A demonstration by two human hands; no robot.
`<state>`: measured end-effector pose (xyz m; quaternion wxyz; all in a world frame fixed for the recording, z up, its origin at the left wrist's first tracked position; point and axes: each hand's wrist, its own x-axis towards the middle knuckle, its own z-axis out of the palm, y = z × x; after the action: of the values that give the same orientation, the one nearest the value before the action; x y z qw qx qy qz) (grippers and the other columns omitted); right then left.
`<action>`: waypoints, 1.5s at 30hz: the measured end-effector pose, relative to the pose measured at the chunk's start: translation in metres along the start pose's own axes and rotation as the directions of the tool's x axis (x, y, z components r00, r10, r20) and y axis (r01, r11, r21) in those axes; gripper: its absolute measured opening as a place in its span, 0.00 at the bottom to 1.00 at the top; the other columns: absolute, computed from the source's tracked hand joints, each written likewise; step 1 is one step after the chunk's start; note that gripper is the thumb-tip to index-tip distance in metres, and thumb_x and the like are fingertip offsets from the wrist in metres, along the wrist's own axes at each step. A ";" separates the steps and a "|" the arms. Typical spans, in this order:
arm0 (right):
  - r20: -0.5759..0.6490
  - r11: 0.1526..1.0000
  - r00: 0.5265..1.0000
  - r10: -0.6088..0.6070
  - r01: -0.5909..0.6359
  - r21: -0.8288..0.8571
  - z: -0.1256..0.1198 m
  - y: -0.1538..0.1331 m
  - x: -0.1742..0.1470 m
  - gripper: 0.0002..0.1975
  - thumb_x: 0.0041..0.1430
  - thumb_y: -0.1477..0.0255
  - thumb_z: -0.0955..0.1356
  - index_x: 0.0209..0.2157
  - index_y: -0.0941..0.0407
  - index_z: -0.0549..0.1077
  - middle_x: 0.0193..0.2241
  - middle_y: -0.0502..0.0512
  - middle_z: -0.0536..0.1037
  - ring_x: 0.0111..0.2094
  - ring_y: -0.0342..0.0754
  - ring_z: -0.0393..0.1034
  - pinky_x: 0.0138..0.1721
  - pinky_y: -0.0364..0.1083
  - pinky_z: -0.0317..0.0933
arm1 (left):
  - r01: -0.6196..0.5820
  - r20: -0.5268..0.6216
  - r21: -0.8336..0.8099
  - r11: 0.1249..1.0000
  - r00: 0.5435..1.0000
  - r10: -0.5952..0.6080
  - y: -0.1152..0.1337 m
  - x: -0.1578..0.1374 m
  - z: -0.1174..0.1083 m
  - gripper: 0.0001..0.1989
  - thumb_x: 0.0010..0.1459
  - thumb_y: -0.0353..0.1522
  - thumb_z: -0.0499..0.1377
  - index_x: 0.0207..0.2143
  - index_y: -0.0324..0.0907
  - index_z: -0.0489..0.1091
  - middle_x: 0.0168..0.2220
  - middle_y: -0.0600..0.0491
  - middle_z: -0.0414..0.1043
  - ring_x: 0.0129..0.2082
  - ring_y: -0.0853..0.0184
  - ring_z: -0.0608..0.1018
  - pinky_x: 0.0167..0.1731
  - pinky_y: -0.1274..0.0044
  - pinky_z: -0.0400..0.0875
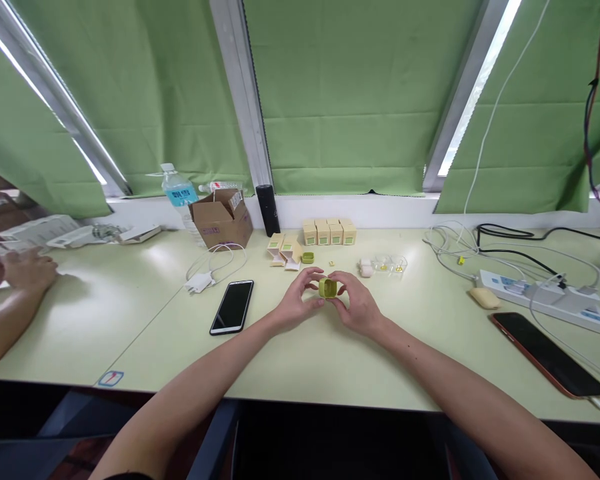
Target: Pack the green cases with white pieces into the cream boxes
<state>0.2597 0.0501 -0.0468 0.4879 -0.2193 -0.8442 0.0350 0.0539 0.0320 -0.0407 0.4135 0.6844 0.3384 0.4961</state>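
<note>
A small olive-green hollow case (328, 288) is held just above the table, its open side facing me. My left hand (304, 293) grips its left side with the fingers curled and the thumb low. On the other side, my right hand (354, 301) pinches it between thumb and fingers. Just beyond them lies a matching shallow green piece (308, 257). A tiny yellowish piece (331, 263) rests to its right. Two opened small cartons (283, 251) lie behind my left hand. Several closed small cartons (329, 232) stand in a row at the back.
Right of centre are a pale pink block (365, 267) and clear round cups (390, 264). Phones (233, 307) lie on both sides. A power strip (545, 300) with cables is at right; a cardboard box (221, 219) stands back left. Another person's hands (23, 267) are far left.
</note>
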 end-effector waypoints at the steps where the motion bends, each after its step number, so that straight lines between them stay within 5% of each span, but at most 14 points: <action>1: -0.010 0.999 0.999 -0.032 0.032 -0.025 0.000 -0.001 0.000 0.19 0.66 0.76 0.65 0.57 0.52 0.63 0.51 0.64 0.76 0.51 0.57 0.73 0.37 0.54 0.77 | -0.057 -0.024 0.081 0.995 0.998 0.059 0.001 -0.001 0.001 0.29 0.56 0.37 0.70 0.57 0.48 0.65 0.57 0.45 0.70 0.57 0.56 0.73 0.55 0.64 0.68; 9: -0.013 0.976 0.990 -0.138 0.134 -0.171 -0.003 -0.001 0.004 0.13 0.68 0.76 0.64 0.53 0.53 0.69 0.50 0.65 0.77 0.51 0.57 0.74 0.45 0.55 0.75 | -0.237 -0.035 0.403 0.884 0.961 0.274 0.006 0.000 0.001 0.21 0.59 0.33 0.66 0.55 0.49 0.68 0.57 0.45 0.70 0.61 0.55 0.68 0.58 0.60 0.66; 22: 0.000 0.955 0.981 -0.195 0.190 -0.229 -0.001 0.001 0.005 0.17 0.68 0.80 0.62 0.55 0.54 0.71 0.49 0.66 0.76 0.48 0.58 0.74 0.36 0.53 0.75 | -0.237 -0.058 0.406 0.883 0.957 0.284 0.009 -0.001 0.003 0.18 0.60 0.32 0.65 0.52 0.48 0.69 0.52 0.47 0.73 0.55 0.58 0.71 0.56 0.64 0.67; 45: -0.048 0.959 0.977 -0.206 0.192 -0.207 0.000 0.002 0.005 0.14 0.67 0.80 0.63 0.46 0.53 0.77 0.50 0.65 0.76 0.48 0.56 0.73 0.37 0.53 0.76 | -0.201 -0.080 0.394 0.897 0.965 0.251 0.009 -0.001 0.004 0.18 0.60 0.34 0.66 0.52 0.47 0.69 0.51 0.47 0.73 0.54 0.57 0.72 0.54 0.64 0.68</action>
<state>0.2581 0.0539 -0.0438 0.4930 -0.1826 -0.8439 -0.1073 0.0581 0.0261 -0.0333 0.1888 0.7531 0.3728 0.5082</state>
